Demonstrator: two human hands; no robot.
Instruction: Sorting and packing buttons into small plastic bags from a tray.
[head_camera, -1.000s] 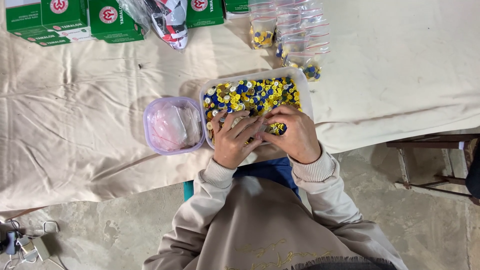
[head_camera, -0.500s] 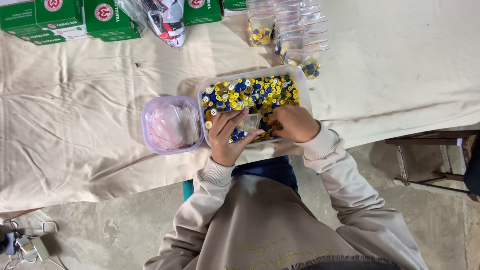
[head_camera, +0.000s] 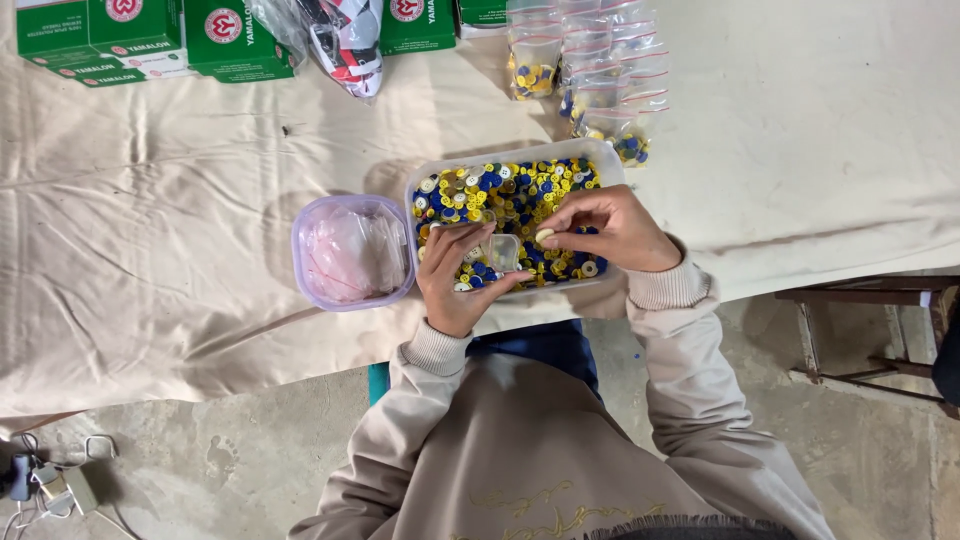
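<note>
The left hand is cupping a small clear plastic bag, fingers curled around it, holding it open just above the near edge of the white rectangular plastic tray that is brimming with yellow, blue and white buttons. The right hand is hovering over the tray's right half, thumb and forefinger pressed together and pinching a pale button right beside the bag's mouth. The tray is sitting on a table draped in a cream cloth, and touching its left side is sitting a round lilac plastic tub stuffed with folded clear bags. Further back, small zip bags already filled with buttons are lying in a heap, and green cardboard boxes are lining the far edge.
</note>
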